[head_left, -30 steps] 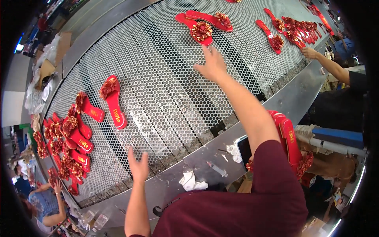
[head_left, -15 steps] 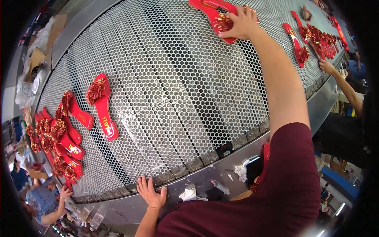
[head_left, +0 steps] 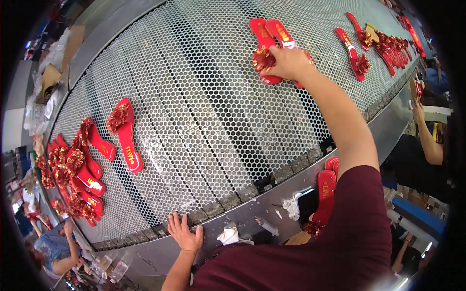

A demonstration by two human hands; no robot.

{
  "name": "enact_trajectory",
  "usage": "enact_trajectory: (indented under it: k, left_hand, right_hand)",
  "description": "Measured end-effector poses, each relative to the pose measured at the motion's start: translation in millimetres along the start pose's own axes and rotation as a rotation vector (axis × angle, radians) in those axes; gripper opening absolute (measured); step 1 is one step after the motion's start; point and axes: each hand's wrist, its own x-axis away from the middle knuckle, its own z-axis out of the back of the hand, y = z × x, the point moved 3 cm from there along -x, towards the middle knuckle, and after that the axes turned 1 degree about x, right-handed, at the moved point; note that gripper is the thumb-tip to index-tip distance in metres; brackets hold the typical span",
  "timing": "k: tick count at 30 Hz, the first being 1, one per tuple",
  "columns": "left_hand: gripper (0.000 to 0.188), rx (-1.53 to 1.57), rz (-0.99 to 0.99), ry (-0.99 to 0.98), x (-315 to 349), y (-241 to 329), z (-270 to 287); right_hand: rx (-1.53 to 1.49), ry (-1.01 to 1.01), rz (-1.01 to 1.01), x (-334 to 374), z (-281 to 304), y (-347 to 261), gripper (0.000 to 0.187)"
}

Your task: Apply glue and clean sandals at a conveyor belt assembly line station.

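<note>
My right hand [head_left: 290, 64] reaches over the mesh conveyor belt [head_left: 204, 126] with its fingers closed round the strap end of a pair of red slide sandals [head_left: 264, 39]. Red-and-gold ruffled bows trim their straps, and my hand hides much of the second sandal's front. My left hand [head_left: 186, 236] lies with fingers spread on the metal edge at the front of the belt, holding nothing. Ahead of it and to the left, a single red sandal [head_left: 129, 138] rests on the mesh. Beside my right upper arm, more red sandals [head_left: 325, 194] lie off the belt, partly covered.
Red sandals crowd the belt's left end [head_left: 77, 169] and its far right [head_left: 391, 48]. Along the metal ledge [head_left: 262, 206] are a syringe [head_left: 267, 226], crumpled white tissue [head_left: 229, 236] and a dark flat object. Co-workers stand at both sides, including one's arm [head_left: 429, 140] at right.
My right hand has drawn the sandal pair nearer across the mesh. My left hand stays put. The co-worker's hand at right has left the belt and now holds something red.
</note>
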Motion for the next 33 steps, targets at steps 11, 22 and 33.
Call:
enact_trajectory:
  k: [11, 22, 33]
  left_hand:
    - [0.089, 0.286, 0.055, 0.214, 8, 12, 13]
    - [0.051, 1.398, -0.012, -0.023, 50, 73, 109]
    - [0.028, 1.712, 0.718, -0.179, 49, -19, 11]
  right_hand:
    - [-1.850, 0.032, -0.113, 140, 49, -144, 0.055]
    - [-2.828, -0.649, -0.177, 364, 63, -297, 0.035]
    - [-0.805, 0.165, 0.139, 388, -64, -268, 0.064]
